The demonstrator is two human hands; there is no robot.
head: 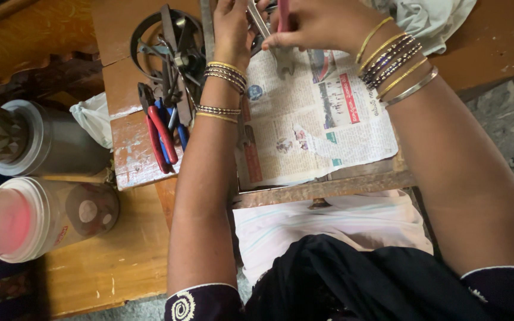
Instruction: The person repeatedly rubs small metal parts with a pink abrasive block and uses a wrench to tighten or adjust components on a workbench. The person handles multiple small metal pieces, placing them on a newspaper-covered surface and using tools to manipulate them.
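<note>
My left hand [231,28] is at the top edge of the view, closed around a metal spanner [273,44] whose open jaw hangs over a sheet of newspaper [322,125]. My right hand [316,25] sits beside it, fingers pinched on a thin pink-handled tool [283,13] that meets the spanner. Both wrists wear several bangles. The upper parts of both hands and tools are cut off by the frame.
A pile of tools lies left of my left arm: red-handled pliers [160,134], blue-handled ones [179,132], dark metal rings [168,35]. Two plastic jars [49,217] lie on their sides on the wooden bench at left. A pale cloth [432,21] sits top right.
</note>
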